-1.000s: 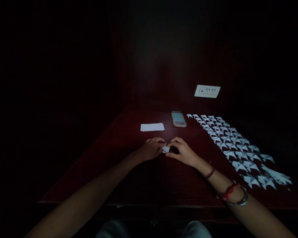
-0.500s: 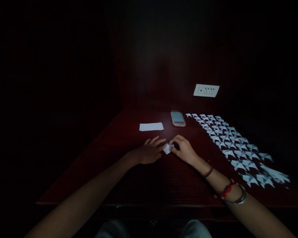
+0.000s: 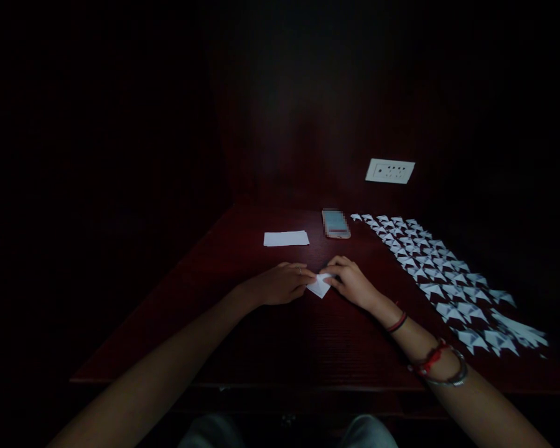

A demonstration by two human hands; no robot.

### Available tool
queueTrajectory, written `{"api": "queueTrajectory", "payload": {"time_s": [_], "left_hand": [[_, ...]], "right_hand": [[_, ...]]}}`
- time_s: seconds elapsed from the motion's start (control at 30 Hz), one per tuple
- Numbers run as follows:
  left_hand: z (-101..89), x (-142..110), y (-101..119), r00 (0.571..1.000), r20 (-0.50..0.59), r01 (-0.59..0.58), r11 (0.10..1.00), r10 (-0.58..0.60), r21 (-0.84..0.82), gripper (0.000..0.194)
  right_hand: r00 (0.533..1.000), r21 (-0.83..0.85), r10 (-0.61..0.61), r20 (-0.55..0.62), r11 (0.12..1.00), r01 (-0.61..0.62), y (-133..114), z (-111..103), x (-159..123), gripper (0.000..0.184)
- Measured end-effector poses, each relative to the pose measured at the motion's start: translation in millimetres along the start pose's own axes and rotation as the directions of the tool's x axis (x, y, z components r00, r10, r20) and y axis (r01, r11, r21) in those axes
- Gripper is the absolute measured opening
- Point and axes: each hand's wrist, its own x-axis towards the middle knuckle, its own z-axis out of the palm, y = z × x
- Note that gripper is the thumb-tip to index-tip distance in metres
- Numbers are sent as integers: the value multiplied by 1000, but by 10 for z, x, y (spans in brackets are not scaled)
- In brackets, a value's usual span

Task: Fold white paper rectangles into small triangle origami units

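Between my two hands lies a small folded piece of white paper (image 3: 320,287), one pointed corner facing me. My left hand (image 3: 281,284) comes in from the left, its fingers drawn together on the paper's left corner. At the opposite corner, my right hand (image 3: 350,281) is closed, with thumb and fingers gripping the paper. Beyond them is a short stack of white paper slips (image 3: 286,238). Several folded white paper figures (image 3: 432,272) stand in rows to the right.
A phone (image 3: 336,224) lies behind my hands on the dark red table (image 3: 205,274). Narrow folded paper strips (image 3: 520,328) rest beside the nearest figures. A white socket plate (image 3: 390,171) is on the wall behind.
My left hand's spread fingers have drawn together on the paper. More of the folded paper shows now, turned with a corner toward me. The view has shifted slightly.
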Motion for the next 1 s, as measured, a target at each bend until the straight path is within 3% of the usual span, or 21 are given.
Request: {"api": "queueTrajectory", "payload": {"time_s": [0.2,0.4,0.63,0.83,1.0], "left_hand": [[3,-11,-3,1000,1,18,999,-18,-31,33],[-6,-35,-47,1000,24,16,998,-17,57,31],[-6,21,-18,999,-39,16,996,-13,91,22],[152,105,-10,978,-151,150,987,-140,55,16],[255,132,-48,924,-208,326,945,-321,-12,44]], "right_hand": [[998,-58,-62,-18,996,61,-31,-43,-9,16],[997,69,-46,-55,996,50,53,-109,2,9],[986,135,-143,81,982,131,169,-244,-68,13],[993,143,-56,104,989,41,96,-210,-71,20],[982,263,151,110,949,-175,33,-179,-94,37]]}}
